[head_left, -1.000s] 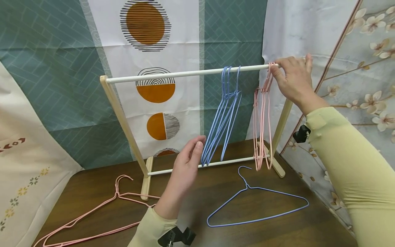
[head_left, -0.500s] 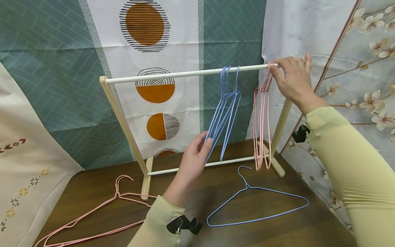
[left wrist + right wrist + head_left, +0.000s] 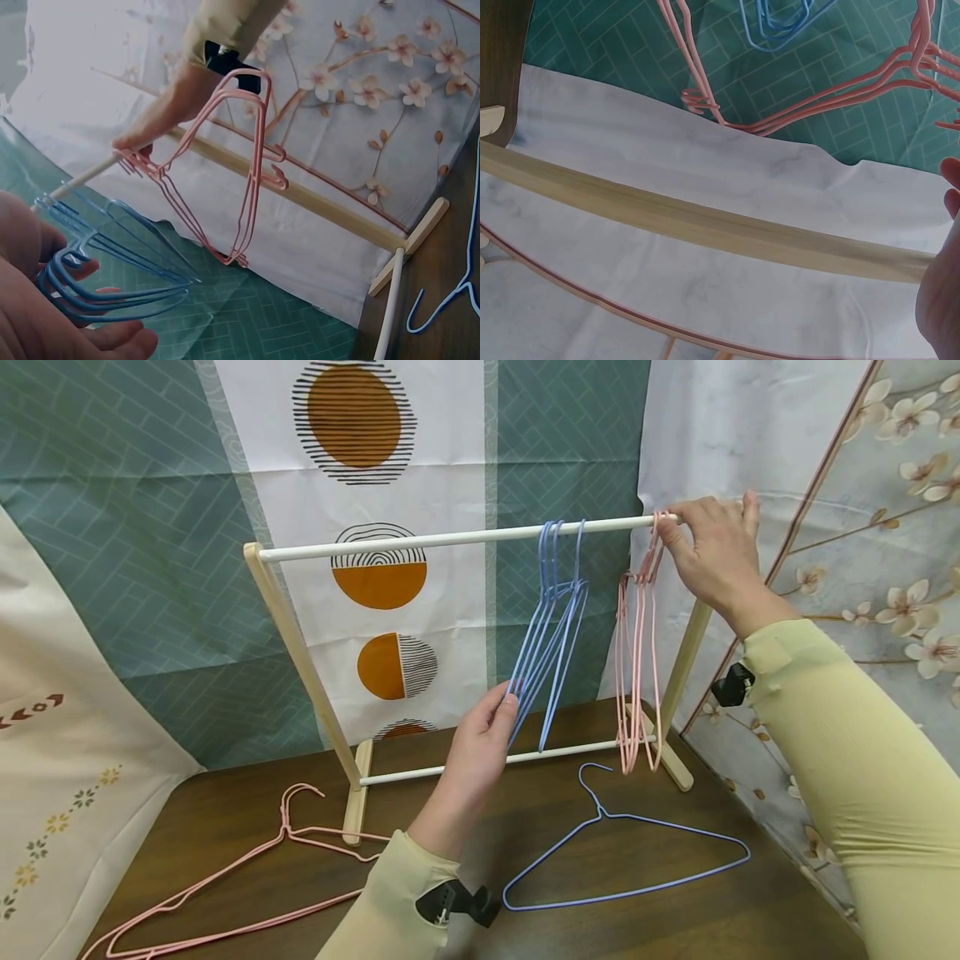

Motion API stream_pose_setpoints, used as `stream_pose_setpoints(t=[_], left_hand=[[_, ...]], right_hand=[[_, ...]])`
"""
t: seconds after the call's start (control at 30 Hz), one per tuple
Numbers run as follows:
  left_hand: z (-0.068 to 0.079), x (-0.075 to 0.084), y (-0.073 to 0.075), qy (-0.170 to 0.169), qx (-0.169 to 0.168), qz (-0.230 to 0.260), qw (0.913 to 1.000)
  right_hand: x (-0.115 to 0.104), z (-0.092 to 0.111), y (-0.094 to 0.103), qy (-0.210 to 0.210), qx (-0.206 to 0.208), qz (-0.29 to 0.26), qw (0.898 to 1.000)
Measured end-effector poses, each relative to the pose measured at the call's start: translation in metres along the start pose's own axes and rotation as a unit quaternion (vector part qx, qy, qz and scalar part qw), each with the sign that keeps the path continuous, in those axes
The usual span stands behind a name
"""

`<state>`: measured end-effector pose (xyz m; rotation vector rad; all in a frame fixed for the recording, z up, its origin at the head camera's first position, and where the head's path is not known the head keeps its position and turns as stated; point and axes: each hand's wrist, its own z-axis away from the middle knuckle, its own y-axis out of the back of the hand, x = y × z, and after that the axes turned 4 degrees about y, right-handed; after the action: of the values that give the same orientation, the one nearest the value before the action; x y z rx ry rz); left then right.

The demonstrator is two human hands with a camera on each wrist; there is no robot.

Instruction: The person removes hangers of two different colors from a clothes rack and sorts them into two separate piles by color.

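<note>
Several blue wire hangers (image 3: 555, 589) hang from the white top rail (image 3: 420, 540) of a small wooden clothes rack. My left hand (image 3: 480, 739) grips their near ends between thumb and fingers; the left wrist view shows the blue wire ends (image 3: 112, 300) lying among the fingers. At the rail's right end my right hand (image 3: 708, 547) holds the rail, thumb in front and fingers over the top, right beside the hooks of several pink hangers (image 3: 640, 602). Only a part of the right hand (image 3: 941, 300) shows at the edge of the right wrist view.
One blue hanger (image 3: 600, 814) lies flat on the brown table (image 3: 570, 935) in front of the rack. Pink hangers (image 3: 285, 833) lie at the left, partly behind my left arm. Wooden legs (image 3: 303, 660) and a lower white rod (image 3: 562, 752) frame the rack; patterned cloths hang behind.
My left hand has moved up and to the right onto the near ends of the hanging blue hangers and has closed round them. The right hand has stayed in place.
</note>
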<state>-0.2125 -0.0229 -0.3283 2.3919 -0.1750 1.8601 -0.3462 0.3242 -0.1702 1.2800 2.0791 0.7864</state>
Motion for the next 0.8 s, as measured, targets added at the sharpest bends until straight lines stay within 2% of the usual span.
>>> stream_pose_setpoints(t=[0.1, 0.27, 0.5, 0.8], left_hand=[[0.0, 0.0002, -0.0011, 0.002, 0.012, 0.006, 0.9999], [-0.0001, 0.0001, -0.0026, -0.012, 0.024, 0.025, 0.9993], [-0.0004, 0.003, -0.0046, -0.021, 0.032, 0.068, 0.997], [0.004, 0.0077, -0.001, -0.052, 0.042, 0.048, 0.9966]], right_hand=[[0.0004, 0.0, 0.0004, -0.001, -0.001, -0.001, 1.0], [0.0004, -0.0004, 0.0005, -0.002, -0.001, -0.002, 1.0], [-0.0005, -0.0014, 0.0016, 0.001, -0.002, -0.003, 1.0], [-0.0002, 0.0027, 0.0024, -0.001, -0.002, -0.001, 1.0]])
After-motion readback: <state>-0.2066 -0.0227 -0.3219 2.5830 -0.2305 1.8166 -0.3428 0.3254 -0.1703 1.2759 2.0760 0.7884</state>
